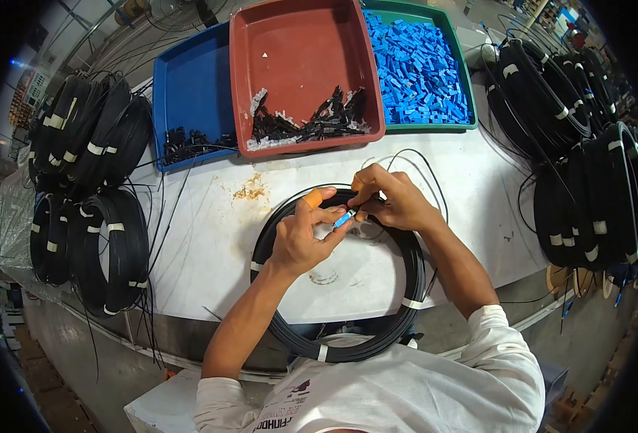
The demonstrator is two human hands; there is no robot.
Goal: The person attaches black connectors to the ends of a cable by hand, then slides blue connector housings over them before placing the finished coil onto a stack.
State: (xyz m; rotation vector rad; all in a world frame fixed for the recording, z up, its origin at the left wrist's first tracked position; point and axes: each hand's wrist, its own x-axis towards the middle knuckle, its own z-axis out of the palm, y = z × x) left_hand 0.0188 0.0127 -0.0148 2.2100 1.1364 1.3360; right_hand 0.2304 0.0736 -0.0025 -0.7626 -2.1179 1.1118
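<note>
blue connector (342,219) pinched between left hand (301,238) and right hand (394,202), hands together above black cable coil (412,267).

Both hands, left hand (301,238) and right hand (394,202), pinch a small blue connector (343,219) above a black cable coil (337,274), with a red tray (304,68) beyond the coil on the white table (210,245).

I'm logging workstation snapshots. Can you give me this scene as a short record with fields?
left hand: pinches blue connector
right hand: fingertips on the same connector
under hands: black cable coil flat on white table
trays: blue tray, black parts; red tray, black and white parts; green tray, blue pieces
sides: left coil stack; right coil stack
</note>
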